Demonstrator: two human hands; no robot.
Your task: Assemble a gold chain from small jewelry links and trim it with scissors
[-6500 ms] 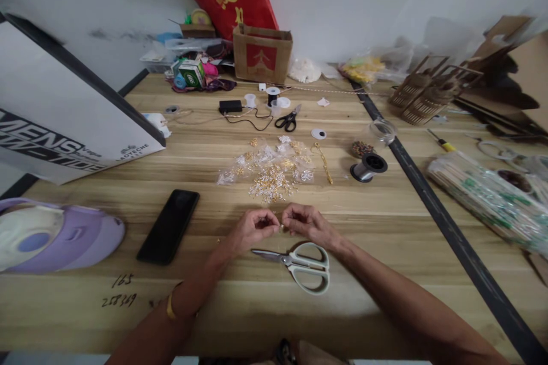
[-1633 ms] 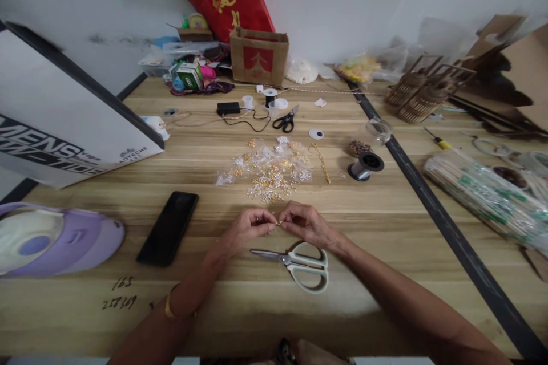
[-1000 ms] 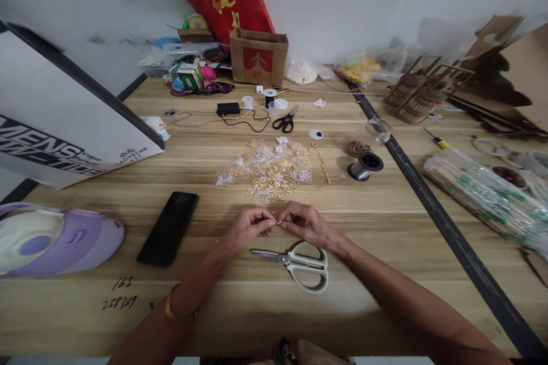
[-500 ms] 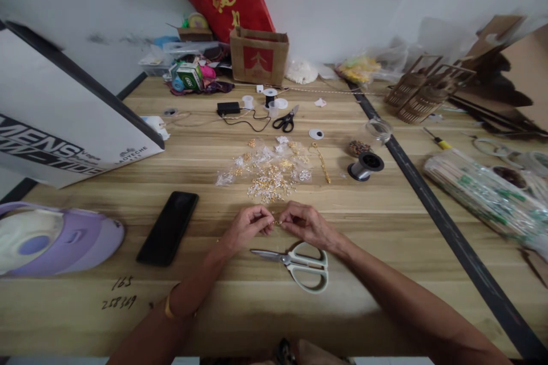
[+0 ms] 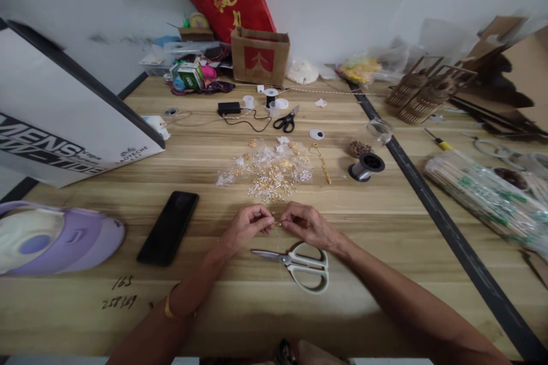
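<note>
My left hand [image 5: 249, 225] and my right hand [image 5: 305, 222] meet above the middle of the table, fingertips pinched. Between them runs a short, thin gold-coloured chain [image 5: 276, 223]; its exact make is too small to tell. Just beyond my fingers lies a pile of small gold and silver jewellery findings [image 5: 270, 182], with little clear bags [image 5: 263, 154] of more pieces behind. Scissors with pale handles [image 5: 306, 267] rest right below my hands, blades pointing left. A longer gold chain [image 5: 322, 164] lies to the right of the pile.
At left are a black phone [image 5: 168, 228], a purple visor cap [image 5: 89, 234] and a large white box [image 5: 72, 120]. A wire spool [image 5: 363, 167] and dark beads [image 5: 360, 149] stand right. Black scissors [image 5: 286, 120] lie farther back. Bagged sticks [image 5: 483, 194] cover the far right.
Both hands stay nearly in place, still pinching the small chain. My right fingertips have shifted very slightly; nothing else on the table has visibly moved.
</note>
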